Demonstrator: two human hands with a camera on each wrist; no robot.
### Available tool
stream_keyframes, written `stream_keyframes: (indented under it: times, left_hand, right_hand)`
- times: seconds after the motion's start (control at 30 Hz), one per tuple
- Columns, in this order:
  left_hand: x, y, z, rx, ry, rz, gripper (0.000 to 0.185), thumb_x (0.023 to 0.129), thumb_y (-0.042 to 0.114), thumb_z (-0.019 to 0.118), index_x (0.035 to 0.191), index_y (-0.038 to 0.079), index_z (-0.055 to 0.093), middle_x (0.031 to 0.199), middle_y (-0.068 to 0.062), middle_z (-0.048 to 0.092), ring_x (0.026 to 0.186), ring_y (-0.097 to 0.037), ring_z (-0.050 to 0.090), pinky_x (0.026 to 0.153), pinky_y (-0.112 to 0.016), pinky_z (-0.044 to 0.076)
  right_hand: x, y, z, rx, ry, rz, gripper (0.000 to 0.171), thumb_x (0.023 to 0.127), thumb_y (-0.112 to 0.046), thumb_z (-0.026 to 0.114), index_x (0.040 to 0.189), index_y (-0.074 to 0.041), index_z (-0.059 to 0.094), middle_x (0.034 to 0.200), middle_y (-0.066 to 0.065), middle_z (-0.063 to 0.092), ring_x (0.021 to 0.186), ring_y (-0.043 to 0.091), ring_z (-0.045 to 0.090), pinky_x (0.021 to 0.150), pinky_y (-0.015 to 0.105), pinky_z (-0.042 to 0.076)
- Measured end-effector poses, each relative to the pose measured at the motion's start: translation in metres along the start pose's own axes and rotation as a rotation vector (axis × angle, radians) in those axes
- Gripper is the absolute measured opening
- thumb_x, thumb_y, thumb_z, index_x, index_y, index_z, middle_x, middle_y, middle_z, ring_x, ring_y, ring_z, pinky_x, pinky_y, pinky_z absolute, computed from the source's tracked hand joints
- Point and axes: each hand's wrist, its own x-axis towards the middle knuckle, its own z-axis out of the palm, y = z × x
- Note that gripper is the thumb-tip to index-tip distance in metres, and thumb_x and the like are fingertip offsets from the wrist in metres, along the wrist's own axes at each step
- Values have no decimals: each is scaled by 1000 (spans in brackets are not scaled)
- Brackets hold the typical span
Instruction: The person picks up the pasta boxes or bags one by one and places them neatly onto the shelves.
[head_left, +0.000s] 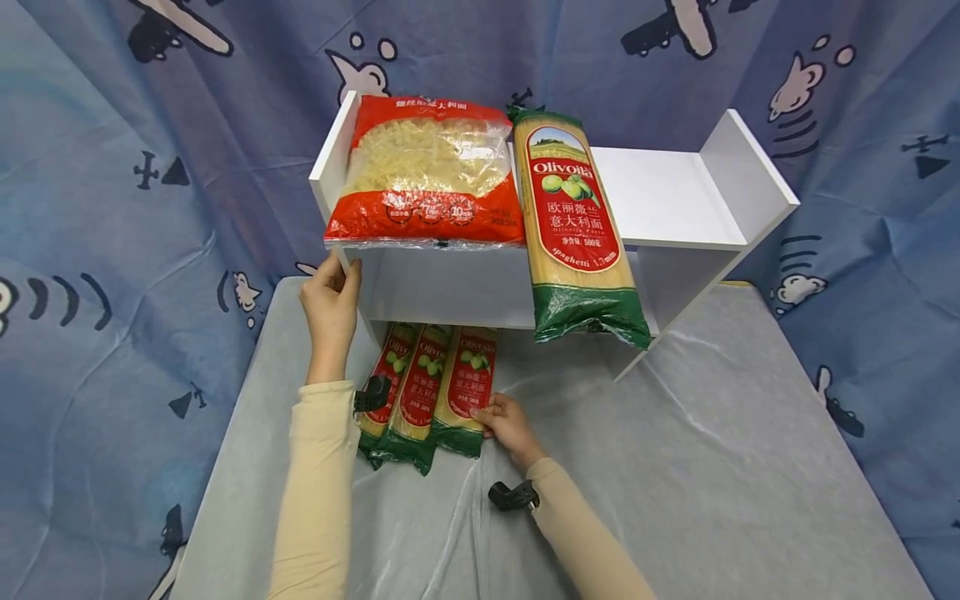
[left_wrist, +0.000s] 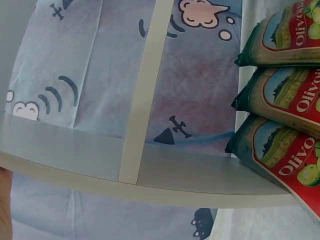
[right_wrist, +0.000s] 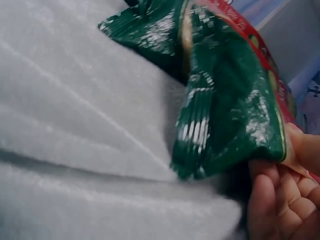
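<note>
Three spaghetti packs are lying side by side on the white table cover (head_left: 675, 467), their far ends tucked under the white shelf unit (head_left: 675, 208). The rightmost spaghetti pack (head_left: 467, 392) is being pinched at its green near end by the right hand (head_left: 510, 427), fingers curling under the crimped edge and thumb on top (the right wrist view is showing this grip closely (right_wrist: 280, 200)). The middle pack (head_left: 417, 392) and the left pack (head_left: 386, 375) are lying untouched just beside it. The left hand (head_left: 332, 304) is wrapping its fingers around the shelf unit's left side panel, steadying it. On the upper shelf, a red bag of short pasta (head_left: 423, 171) is resting beside a fourth spaghetti pack (head_left: 576, 225), which is overhanging the front edge at a tilt.
</note>
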Motion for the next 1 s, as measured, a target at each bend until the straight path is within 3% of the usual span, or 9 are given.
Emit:
stream_keyframes:
  times: [0.2,0.43,0.63,0.87,1.0]
  left_hand:
    - [0,-2,-1,-8,-2,-6,12,90,-3,59,86,-14,61,57,-2,39,51,0,31,50,-17,26]
    - [0,-1,-3,-11,-1,3,12,90,-4,59,91,-15,63,57,-5,41,50,-1,32,50,-16,26]
    - [-1,-1,-3,-13,-3,1,12,90,-4,58,90,-15,62,57,-5,40,51,-2,32,50,-17,26]
    - [0,-1,-2,-12,5,13,10,89,-5,58,84,-14,60,56,-5,38,51,-1,31,50,-17,26]
    - [0,0,-1,-12,0,21,11,89,-5,58,83,-13,60,56,-8,39,51,-1,31,50,-17,25]
  right_hand:
    - [-12,-9,-16,-10,-32,18,21,85,-1,65,77,-5,46,60,-1,49,53,10,44,51,22,42]
    - [-21,-8,-32,-107,3,23,19,83,-2,67,94,7,54,72,4,54,59,11,47,53,24,42]
    - [-24,-9,-31,-276,62,14,23,82,-9,67,95,7,56,82,8,58,71,14,50,64,28,42]
    - [-19,-10,-28,-298,153,66,37,82,-23,70,99,4,51,84,11,56,72,18,50,62,29,42]
    - [-16,-10,-27,-391,155,41,48,79,-26,74,104,10,54,86,15,59,72,20,52,62,31,43]
